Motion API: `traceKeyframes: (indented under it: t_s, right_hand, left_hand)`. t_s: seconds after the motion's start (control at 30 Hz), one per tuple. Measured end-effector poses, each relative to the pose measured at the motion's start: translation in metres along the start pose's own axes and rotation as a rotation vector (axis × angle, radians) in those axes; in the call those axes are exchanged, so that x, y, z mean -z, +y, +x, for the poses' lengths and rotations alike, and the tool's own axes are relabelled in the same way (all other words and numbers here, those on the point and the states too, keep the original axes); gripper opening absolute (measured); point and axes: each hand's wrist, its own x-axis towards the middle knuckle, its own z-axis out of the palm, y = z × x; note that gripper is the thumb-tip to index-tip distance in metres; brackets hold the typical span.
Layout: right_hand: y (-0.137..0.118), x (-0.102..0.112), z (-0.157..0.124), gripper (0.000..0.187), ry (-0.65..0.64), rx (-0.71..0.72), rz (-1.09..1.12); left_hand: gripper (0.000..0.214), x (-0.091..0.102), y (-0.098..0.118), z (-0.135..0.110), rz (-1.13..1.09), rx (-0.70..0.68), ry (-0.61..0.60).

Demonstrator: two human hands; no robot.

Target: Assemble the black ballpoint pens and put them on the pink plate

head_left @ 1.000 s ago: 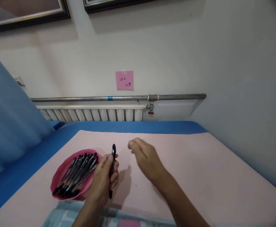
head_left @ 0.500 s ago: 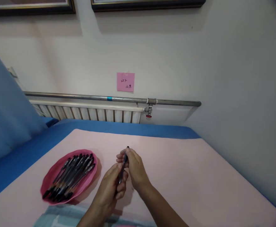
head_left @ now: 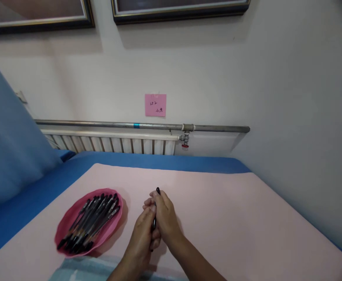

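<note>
Both my hands meet over the pink sheet, closed around one black pen. My left hand wraps the lower part of the pen. Higher up, my right hand grips it near its black top end, which pokes out above the fingers. Much of the pen's middle is hidden by my fingers. To the left, a pink scalloped basket holds a pile of similar dark pens, lying roughly side by side with their tips toward me.
The pink sheet covers a blue surface. A light blue cloth lies at the near edge. Behind are a radiator, a metal pipe and a pink note on the wall. A blue curtain hangs at left.
My hands have drawn closer together along the pen, so less of it shows between them. The view has tilted up slightly, and the basket appears a little lower and farther right.
</note>
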Motion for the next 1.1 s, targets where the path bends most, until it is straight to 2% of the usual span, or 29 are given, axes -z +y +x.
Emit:
traceKeyframes:
  t_s: [0.23,0.33,0.43,0.53,0.93,1.1]
  right_hand:
    - [0.006,0.000,0.001,0.024,0.011,0.016,-0.049]
    - [0.007,0.002,0.002,0.026,0.016,0.025,-0.079]
    - [0.007,0.005,0.004,0.027,0.017,0.000,-0.118]
    - [0.010,0.006,0.006,0.029,0.022,-0.013,-0.133]
    - [0.002,0.008,0.007,0.031,0.047,-0.038,-0.221]
    - [0.008,0.011,0.011,0.029,0.052,0.005,-0.277]
  left_hand:
    - [0.047,-0.006,-0.005,-0.001,0.077,0.065,0.122]
    - [0.050,-0.010,-0.006,0.001,0.035,0.016,0.157]
    - [0.047,-0.014,-0.007,0.005,-0.063,-0.088,0.111]
    - [0.050,-0.016,-0.007,0.009,-0.129,-0.117,0.084]
    - [0.041,-0.009,-0.020,0.025,-0.109,-0.149,0.199]
    - [0.038,-0.008,-0.016,0.028,-0.148,-0.147,0.087]
